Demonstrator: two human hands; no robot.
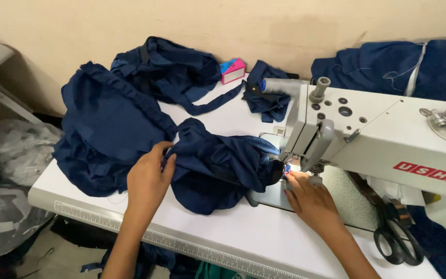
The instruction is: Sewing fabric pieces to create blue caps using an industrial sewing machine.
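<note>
- Curled fingers of the left hand [148, 178] are pressed into a fold of the navy fabric [218, 165]; the cloth is pinched lightly between thumb and fingers, and the hand is only partly closed.
- At the needle area of the white sewing machine [383, 139], the right hand [311, 201] is laid with fingers extended and close together; the fingertips are set against the edge of the fabric beneath the presser foot. Whether anything is gripped by this hand cannot be told.
- Between the two hands the navy fabric is bunched into a rumpled, glossy mound, its right end drawn under the machine head.
- A larger heap of the same dark blue cloth [109, 124] is seen to the left, touching the worked piece and spilling over the table's far-left edge.
- A long strap of the same colour [207, 106] is trailed across the white table [243, 237] toward the wall.
- A small pink and blue box [232, 70] is placed near the wall, beside a smaller dark blue scrap [267, 93].
- Black-handled scissors [396, 235] are laid at the right of the table, near the machine's base.
- A printed ruler strip [130, 227] is fixed along the table's near edge.
- More blue cloth [388, 64] is piled behind the machine.
</note>
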